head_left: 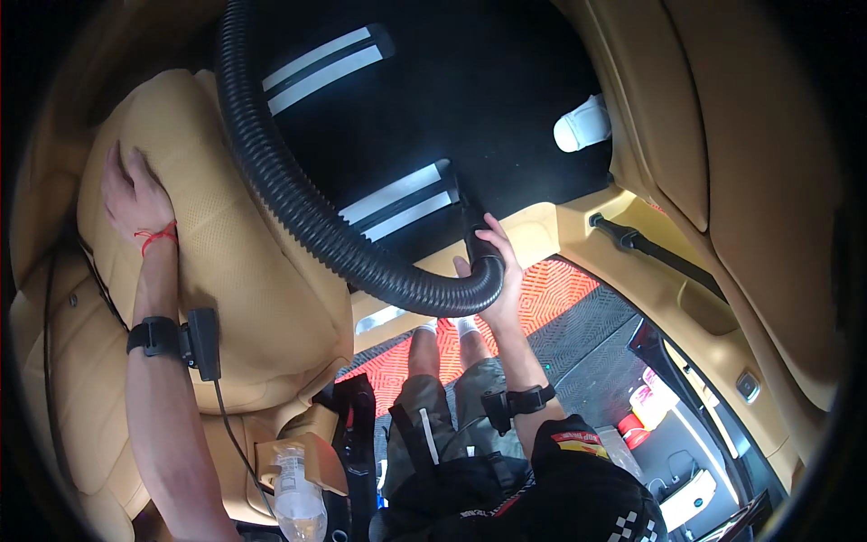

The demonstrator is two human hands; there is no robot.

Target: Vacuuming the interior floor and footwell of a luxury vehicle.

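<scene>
My right hand point(498, 271) is wrapped round the end of a black corrugated vacuum hose point(334, 248), where it bends into a dark nozzle point(471, 217) that points at the dark car floor. Part of the nozzle is lost against the black floor. From there the hose loops up and leaves the view at the top left. My left hand point(135, 194) lies on the tan leather seat point(239, 226), its fingers stretched out and nothing in it. A red cord is tied round that wrist, and a strapped device point(200, 343) sits on the forearm.
Pale metal strips point(397, 199) run along the floor. At its right side lies a white shoe point(582, 125). A black belt strap point(659, 257) crosses the tan trim. The plastic bottle point(296, 492) stands in a holder at the lower left. Red and grey tiles point(560, 294) show beyond the sill.
</scene>
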